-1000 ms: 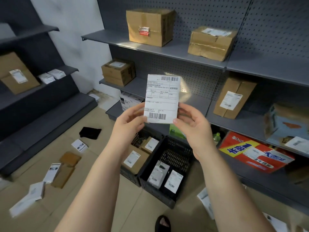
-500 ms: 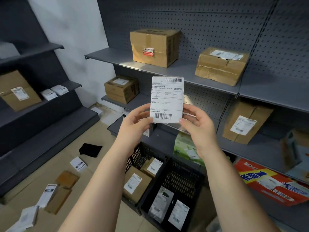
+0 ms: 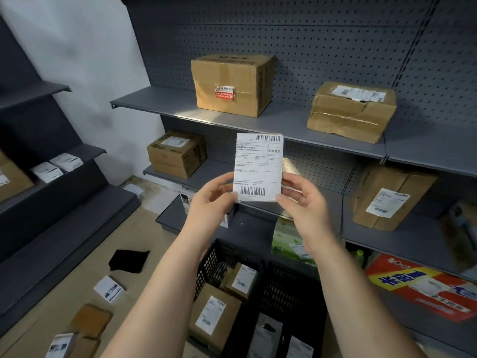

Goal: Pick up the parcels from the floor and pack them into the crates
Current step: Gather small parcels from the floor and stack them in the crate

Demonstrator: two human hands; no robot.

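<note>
Grey shelves (image 3: 165,104) stacked with cardboard boxes fill the background. The left hand (image 3: 211,202) and right hand (image 3: 302,205) each have a grip clamped on the white parcel (image 3: 258,166). It is upright above the black crates (image 3: 214,257), label facing the person, probably so it can be read before packing.

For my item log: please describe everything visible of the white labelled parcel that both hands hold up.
The flat white rectangular parcel shows a printed shipping label over its whole facing side: one barcode at the top, one at the bottom, and ruled boxes of small print between. It looks light, of paper or plastic. It is held upright before the grey metal shelves. The left hand grips its lower left edge, the right hand its lower right edge. Its back is hidden.
</note>
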